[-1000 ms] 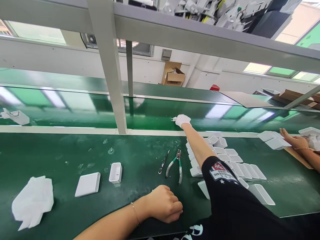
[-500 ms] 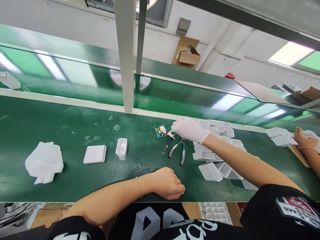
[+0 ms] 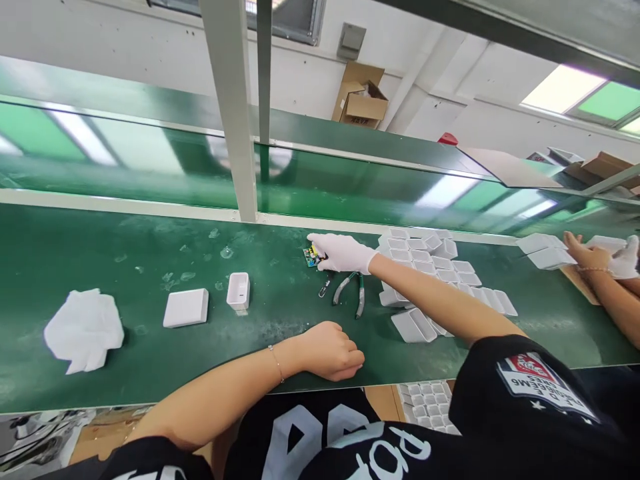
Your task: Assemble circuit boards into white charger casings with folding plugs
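Note:
In the head view my right hand, in a white glove, has its thumb and fingers around a small circuit board lying on the green bench. The glove covers part of the board. Just below this hand are pliers with grey and teal handles and a small dark tool. My bare left hand rests at the bench's front edge, fingers curled into a loose fist, with nothing showing in it. Left of the board stand an open white plastic case and a closed white box.
A crumpled white cloth lies far left. Many white plastic cases crowd the bench under my right forearm. At far right, a co-worker's hands handle white cases. A shelf post rises behind the bench.
My right hand has moved left from beside the pliers onto the circuit board and closed around it. My left hand stays in its loose fist. The co-worker's second, gloved hand has come into view.

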### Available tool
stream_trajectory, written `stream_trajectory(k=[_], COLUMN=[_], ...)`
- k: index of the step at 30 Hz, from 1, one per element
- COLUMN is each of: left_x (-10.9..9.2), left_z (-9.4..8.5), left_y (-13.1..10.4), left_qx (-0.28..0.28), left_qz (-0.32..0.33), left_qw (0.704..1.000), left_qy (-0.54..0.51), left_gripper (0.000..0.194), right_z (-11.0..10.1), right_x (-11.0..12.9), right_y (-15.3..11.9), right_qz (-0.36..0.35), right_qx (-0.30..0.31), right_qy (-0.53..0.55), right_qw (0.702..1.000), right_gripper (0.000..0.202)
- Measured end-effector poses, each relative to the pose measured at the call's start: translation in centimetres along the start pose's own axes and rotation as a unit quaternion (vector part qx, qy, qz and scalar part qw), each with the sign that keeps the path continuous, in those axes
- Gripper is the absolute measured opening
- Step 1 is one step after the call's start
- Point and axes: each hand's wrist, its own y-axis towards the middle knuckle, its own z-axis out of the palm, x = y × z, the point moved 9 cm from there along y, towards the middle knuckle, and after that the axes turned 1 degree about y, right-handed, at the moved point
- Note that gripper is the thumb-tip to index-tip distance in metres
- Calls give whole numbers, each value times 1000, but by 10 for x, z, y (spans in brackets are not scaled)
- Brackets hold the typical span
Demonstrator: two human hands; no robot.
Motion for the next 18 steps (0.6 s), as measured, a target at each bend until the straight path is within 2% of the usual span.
stream_trajectory(k=[2,3,6,9,12,15,18], left_x=[1,2,2,3,5,10,27], left_z=[0,0,-2,-7,-14,-24,-41], left_y=[-1,-2,-3,-5,-7,-7,-2], left_qx=[-3,-4,-9,-16,-29,-45,-68], left_qz=[-3,-3,0,3,-2,-33,-116], left_qw=[1000,1000,1000,1000,1000,998,991], left_qy=[1,1,0,-4,-8,-14,-14], left_gripper=[29,29,28,28,27,28,21], right_z=[-1,-5,-29,-63,-87,-88,-67], right_x=[-1,-3,-12,-27,-46,-66,-93], right_y=[2,1,-10,-34,-71,-118,-165], right_qz=[0,1,7,19,38,66,125], right_qx=[-16,-28,-85,-154,-207,-250,-290], right_qy=[56,91,223,365,471,531,562], right_qw=[998,995,971,918,857,807,764], right_gripper=[40,35,36,49,47,39,47])
